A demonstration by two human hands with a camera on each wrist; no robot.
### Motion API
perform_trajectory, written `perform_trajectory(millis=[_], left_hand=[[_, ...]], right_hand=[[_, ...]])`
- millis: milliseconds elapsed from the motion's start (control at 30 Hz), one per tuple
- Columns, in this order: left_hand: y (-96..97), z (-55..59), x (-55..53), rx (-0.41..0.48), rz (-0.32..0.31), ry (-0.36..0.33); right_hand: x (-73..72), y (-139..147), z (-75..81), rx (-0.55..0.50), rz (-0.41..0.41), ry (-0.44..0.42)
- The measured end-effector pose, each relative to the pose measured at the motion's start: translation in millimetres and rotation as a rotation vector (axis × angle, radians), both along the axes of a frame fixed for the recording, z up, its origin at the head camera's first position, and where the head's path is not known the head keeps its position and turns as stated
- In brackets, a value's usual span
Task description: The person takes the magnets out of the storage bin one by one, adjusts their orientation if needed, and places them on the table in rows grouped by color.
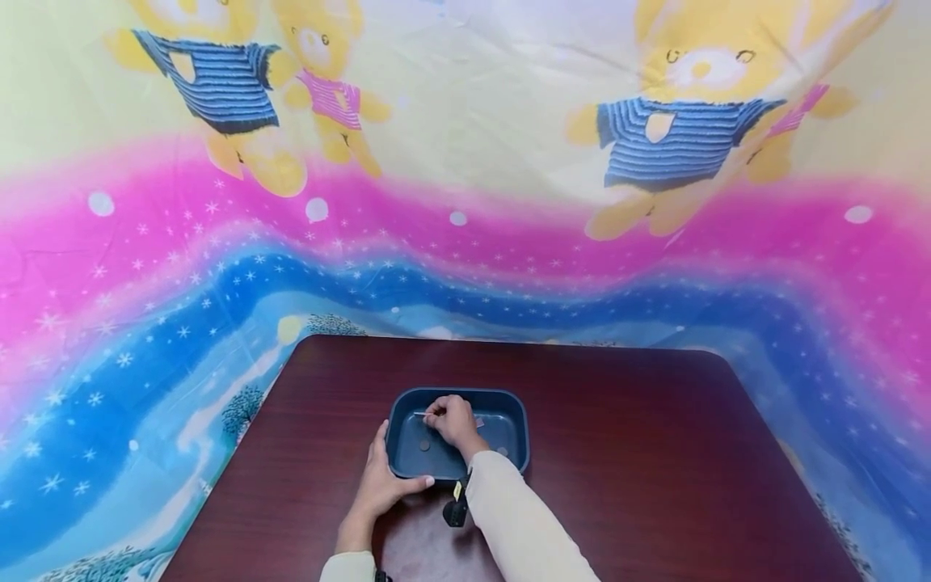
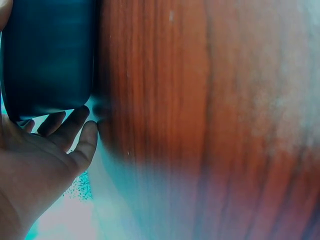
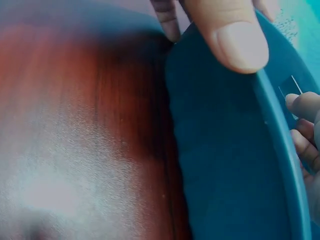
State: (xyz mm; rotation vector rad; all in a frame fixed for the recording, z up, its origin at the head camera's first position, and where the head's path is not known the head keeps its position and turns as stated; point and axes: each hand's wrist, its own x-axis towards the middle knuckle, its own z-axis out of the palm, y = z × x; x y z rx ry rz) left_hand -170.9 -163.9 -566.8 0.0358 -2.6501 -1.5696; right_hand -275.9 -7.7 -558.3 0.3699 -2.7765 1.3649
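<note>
A dark blue rectangular container (image 1: 407,396) with rounded corners stands on the table. My left hand (image 1: 380,477) holds its near left corner, the thumb on the near rim and the fingers along the left wall. In the left wrist view, those fingers (image 2: 77,127) lie against the container's end. Inside the container, my right hand (image 1: 454,422) pinches a thin, pale, stick-like piece (image 1: 420,414); its exact kind is unclear. The right wrist view shows it as a thin bright line (image 3: 297,85) by the fingertips. A small round coin-like disc (image 1: 425,445) lies on the container floor.
Another small round disc (image 1: 502,451) and a pinkish flat piece (image 1: 479,422) lie in the container, partly near the right wrist. The dark red-brown table (image 1: 640,453) extends around it. A cloth printed with bears (image 1: 465,267) hangs behind the table.
</note>
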Motion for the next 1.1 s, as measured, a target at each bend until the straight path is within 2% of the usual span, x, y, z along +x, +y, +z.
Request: perform_trajectory(millis=[233, 433, 600, 767, 900, 1033, 1100], left_hand=[[-0.1, 0.1, -2.3, 0.0, -0.001, -0.003], [0.3, 0.1, -2.6, 0.006, -0.004, 0.007], [-0.6, 0.3, -0.4, -0.003, 0.002, -0.018], [0.7, -0.5, 0.4, -0.019, 0.004, -0.022], [4.4, -1.9, -0.8, -0.014, -0.004, -0.006], [4.0, -0.5, -0.6, -0.013, -0.005, 0.008], [3.3, 0.4, -0.1, -0.018, -0.002, 0.001]], right_hand=[[1.1, 5.7, 19.8, -0.059, 0.011, -0.01], [-0.4, 10.1, 25.9, -0.099, 0.019, -0.024], [3.3, 13.7, 35.8, -0.113, 0.055, 0.031], [13.4, 29.8, 47.8, -0.134, 0.081, 0.077], [19.1, 48.6, 50.8, -0.178, 0.103, 0.057], [23.5, 61.8, 51.0, -0.274, 0.133, 0.013], [24.7, 67.6, 49.2, -0.291, 0.14, 0.039]])
